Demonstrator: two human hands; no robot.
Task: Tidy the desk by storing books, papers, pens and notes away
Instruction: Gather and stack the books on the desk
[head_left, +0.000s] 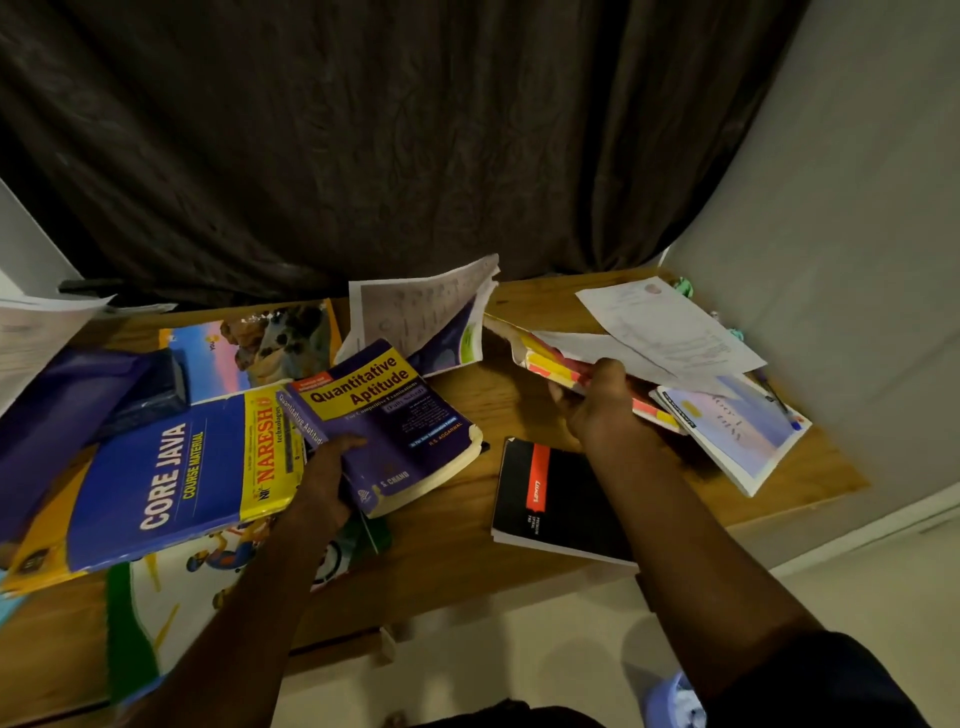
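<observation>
the left hand (324, 483) is gripping the thick purple-and-yellow paperback book (395, 421) at its spine, with the thumb on the cover. this book is overlapping the blue-and-yellow paperback book (171, 478) on the wooden desk (457, 545). the right hand (602, 410) is gripping a yellow-and-pink-edged book (550, 366) lying under loose white paper sheets (670, 332), near the black-and-red notebook (561, 499).

Dark creased curtain (389, 140), grey wall (857, 208), wooden desk (457, 551), pale floor (519, 665).
</observation>
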